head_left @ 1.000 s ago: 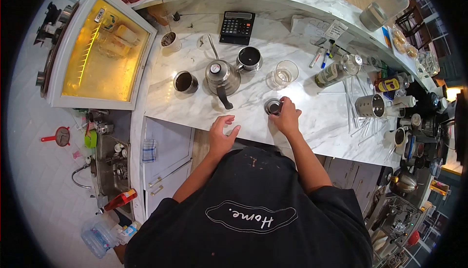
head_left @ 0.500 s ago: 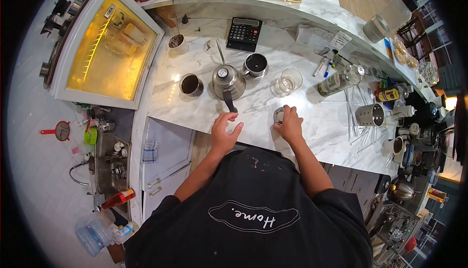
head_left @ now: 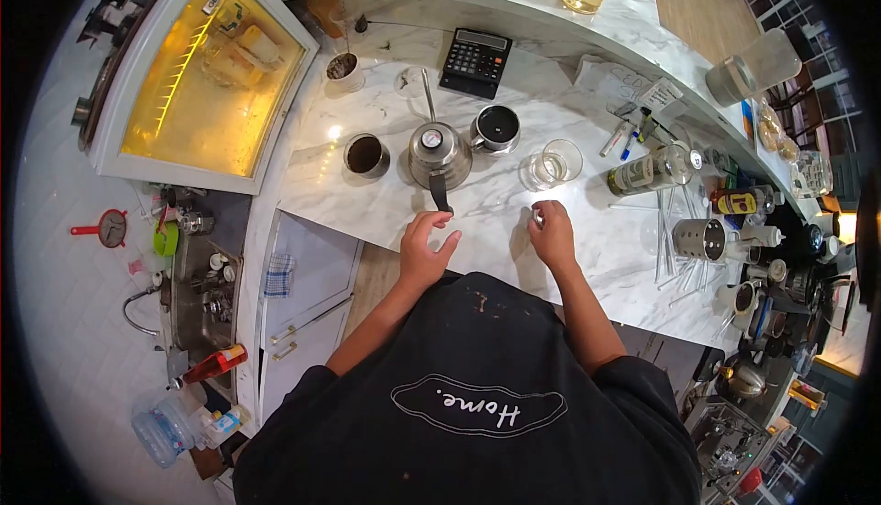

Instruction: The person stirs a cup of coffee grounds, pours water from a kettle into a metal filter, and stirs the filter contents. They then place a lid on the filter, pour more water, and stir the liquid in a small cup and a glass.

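My left hand [head_left: 427,250] is just below the black handle of the steel gooseneck kettle [head_left: 440,154], fingers apart and holding nothing. My right hand [head_left: 552,234] is closed round a small, mostly hidden glass object [head_left: 538,218] over the marble counter. Left of the kettle stands a glass of dark liquid [head_left: 366,155]. To its right is a metal cup of dark liquid [head_left: 496,128]. Beyond my right hand a clear glass [head_left: 558,162] holds a little liquid.
A black calculator [head_left: 475,62] lies at the counter's back. On the right are a large bottle [head_left: 647,170], pens, scattered straws and a perforated metal holder [head_left: 699,240]. A yellow-lit glass-door cabinet [head_left: 213,73] stands at the left, above a sink [head_left: 197,298].
My right hand has lifted the small glass object from the counter. My left hand has barely moved. The view has shifted slightly.
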Motion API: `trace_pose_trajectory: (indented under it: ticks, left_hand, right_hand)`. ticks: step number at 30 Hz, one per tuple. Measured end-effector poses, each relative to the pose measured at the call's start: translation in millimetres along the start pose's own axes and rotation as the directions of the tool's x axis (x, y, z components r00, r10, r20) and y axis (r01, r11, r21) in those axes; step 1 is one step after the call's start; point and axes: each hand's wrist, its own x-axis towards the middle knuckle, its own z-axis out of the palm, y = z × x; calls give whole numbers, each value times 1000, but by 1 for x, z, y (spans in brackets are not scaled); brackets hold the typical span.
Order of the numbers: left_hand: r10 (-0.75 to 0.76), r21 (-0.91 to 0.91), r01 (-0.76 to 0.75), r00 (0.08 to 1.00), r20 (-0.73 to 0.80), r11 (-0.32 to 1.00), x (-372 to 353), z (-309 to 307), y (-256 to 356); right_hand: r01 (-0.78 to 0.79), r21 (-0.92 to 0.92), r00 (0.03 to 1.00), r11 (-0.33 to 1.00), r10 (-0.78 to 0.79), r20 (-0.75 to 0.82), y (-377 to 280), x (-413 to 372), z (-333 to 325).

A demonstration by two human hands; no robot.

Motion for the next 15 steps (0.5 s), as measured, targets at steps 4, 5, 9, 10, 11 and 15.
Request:
trace_pose_trajectory:
  ticks: [4,5,9,10,11,15]
  left_hand:
    - [-12,-5,12,999,41,1000,3,5,0]
    - [-7,-6,7,999,51,1000,5,6,1]
    - [13,-4,-12,994,107,1000,5,13,4]
    - [21,2,-22,992,121,1000,7,14,5]
    - [24,9,-26,990,140,1000,8,15,6]
    - [42,23,-47,982,183,999,13,16,10]
  right_hand:
    - [-90,-179,994,980,77,-78,-1,-7,-15]
    - [-128,-202,988,971,106,-116,-1,-6,-14]
    - [-251,-246,966,936,227,-123,0,-5,-10]
    - [-251,-253,968,935,233,-97,-9,-2,-12]
    - [-249,-259,968,933,239,-72,-15,0,-13]
    - [-200,-201,973,959,218,72,-5,6,-8]
